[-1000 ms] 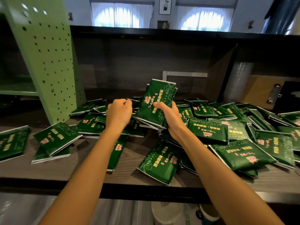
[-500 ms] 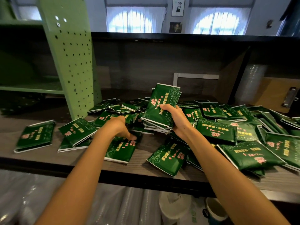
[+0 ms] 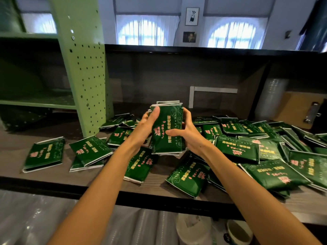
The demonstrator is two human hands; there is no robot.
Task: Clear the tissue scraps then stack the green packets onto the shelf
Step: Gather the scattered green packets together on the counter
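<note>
- The shelf (image 3: 53,175) was a dark board with wood grain, and it had a black front edge (image 3: 159,202).
- A green perforated post (image 3: 85,76) stood upright on the left part of the board.
- Many green packets (image 3: 265,149) lay in a loose heap on the right half, overlapping one another at different angles.
- A single packet (image 3: 44,154) lay flat at the far left, apart from the others.
- Just right of it, a pair of packets (image 3: 90,152) lay one on the other, with the upper one turned.
- A front packet (image 3: 187,177) lay near the edge, in the middle.
- A white L-shaped frame (image 3: 192,98) was at the back. It probably stood on the board, but its foot was in shadow.
</note>
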